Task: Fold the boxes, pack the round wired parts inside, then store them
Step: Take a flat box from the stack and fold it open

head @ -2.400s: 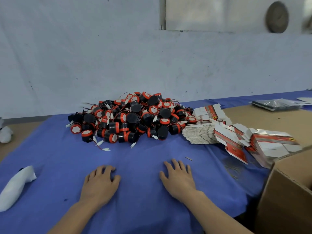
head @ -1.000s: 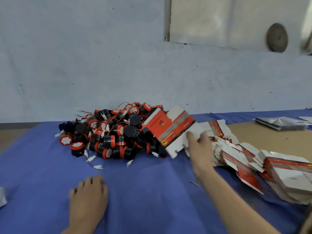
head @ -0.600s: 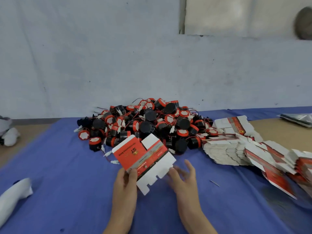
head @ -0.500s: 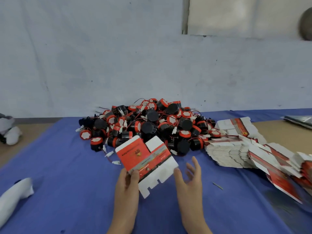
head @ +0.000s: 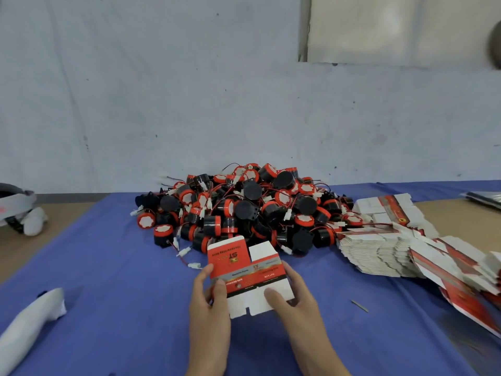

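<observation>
We had one flat box (head: 249,272) pinched by left hand (head: 208,302) and right hand (head: 295,302), over the bench (head: 108,267) just before the parts (head: 244,207). Folding step, we reckoned. Next it'd need squeezing open.

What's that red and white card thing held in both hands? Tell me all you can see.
It is a flat box, not yet folded: thin printed card, red with a grey band and blurred lettering, white notched flaps top and bottom. It is held tilted over the blue cloth, just before the pile of round wired parts. The left hand pinches its left edge; the right hand grips its lower right, thumb on a white flap.
</observation>
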Action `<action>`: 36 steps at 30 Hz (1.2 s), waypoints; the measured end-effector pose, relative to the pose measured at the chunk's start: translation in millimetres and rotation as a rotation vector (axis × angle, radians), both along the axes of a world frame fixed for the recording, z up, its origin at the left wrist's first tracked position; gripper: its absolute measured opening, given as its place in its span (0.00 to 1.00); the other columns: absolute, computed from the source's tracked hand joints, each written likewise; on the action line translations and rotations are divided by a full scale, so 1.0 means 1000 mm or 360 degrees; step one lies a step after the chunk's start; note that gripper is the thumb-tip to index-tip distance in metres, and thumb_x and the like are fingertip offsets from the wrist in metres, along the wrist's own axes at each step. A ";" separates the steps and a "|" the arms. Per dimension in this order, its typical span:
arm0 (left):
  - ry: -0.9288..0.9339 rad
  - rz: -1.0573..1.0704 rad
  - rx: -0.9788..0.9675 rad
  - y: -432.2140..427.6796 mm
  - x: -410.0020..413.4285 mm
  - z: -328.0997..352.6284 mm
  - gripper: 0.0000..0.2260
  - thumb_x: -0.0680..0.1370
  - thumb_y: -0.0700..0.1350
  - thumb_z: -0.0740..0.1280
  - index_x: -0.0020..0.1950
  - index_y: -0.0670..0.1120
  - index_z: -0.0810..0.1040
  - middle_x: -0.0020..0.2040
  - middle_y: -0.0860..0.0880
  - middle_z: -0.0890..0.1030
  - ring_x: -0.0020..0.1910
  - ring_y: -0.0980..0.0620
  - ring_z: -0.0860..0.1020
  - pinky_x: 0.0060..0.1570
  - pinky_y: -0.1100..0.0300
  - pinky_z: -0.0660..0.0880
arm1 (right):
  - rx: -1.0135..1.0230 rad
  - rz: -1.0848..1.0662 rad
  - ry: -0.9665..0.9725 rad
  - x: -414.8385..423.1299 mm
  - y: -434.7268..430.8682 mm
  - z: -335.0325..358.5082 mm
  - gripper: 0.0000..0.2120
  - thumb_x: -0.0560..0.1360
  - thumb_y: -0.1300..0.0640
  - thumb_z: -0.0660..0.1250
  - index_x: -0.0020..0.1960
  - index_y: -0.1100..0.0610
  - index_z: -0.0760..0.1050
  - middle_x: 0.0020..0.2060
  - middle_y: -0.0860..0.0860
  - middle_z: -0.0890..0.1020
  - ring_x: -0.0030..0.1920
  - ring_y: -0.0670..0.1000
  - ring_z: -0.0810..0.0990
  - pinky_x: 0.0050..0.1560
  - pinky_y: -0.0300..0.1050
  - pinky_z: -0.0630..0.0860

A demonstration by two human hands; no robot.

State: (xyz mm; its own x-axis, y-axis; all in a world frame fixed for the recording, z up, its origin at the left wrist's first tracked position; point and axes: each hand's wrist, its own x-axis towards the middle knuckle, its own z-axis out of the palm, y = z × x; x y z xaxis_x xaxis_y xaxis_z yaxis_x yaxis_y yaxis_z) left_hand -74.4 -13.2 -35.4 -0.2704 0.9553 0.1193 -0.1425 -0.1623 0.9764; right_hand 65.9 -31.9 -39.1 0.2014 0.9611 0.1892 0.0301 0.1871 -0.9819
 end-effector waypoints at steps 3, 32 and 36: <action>0.0063 -0.0010 -0.0008 0.003 0.001 -0.001 0.11 0.84 0.44 0.61 0.58 0.61 0.75 0.51 0.55 0.82 0.45 0.58 0.83 0.34 0.72 0.76 | -0.0015 0.0152 -0.0027 0.001 -0.002 -0.001 0.30 0.76 0.70 0.67 0.67 0.41 0.72 0.53 0.43 0.86 0.50 0.44 0.85 0.50 0.40 0.81; -0.0192 -0.0250 -0.0155 0.008 -0.003 -0.004 0.13 0.83 0.36 0.60 0.55 0.52 0.79 0.51 0.48 0.83 0.50 0.49 0.83 0.40 0.58 0.79 | 0.0059 0.0146 0.0428 0.003 0.004 -0.009 0.26 0.80 0.66 0.64 0.68 0.38 0.73 0.52 0.54 0.86 0.55 0.57 0.85 0.56 0.56 0.83; -0.0084 -0.0302 -0.0113 0.007 -0.001 -0.004 0.12 0.84 0.38 0.60 0.56 0.54 0.77 0.52 0.51 0.82 0.50 0.54 0.82 0.41 0.63 0.78 | 0.0125 0.0012 0.0266 0.004 0.003 -0.007 0.24 0.80 0.64 0.65 0.66 0.38 0.74 0.49 0.51 0.87 0.50 0.56 0.86 0.48 0.51 0.85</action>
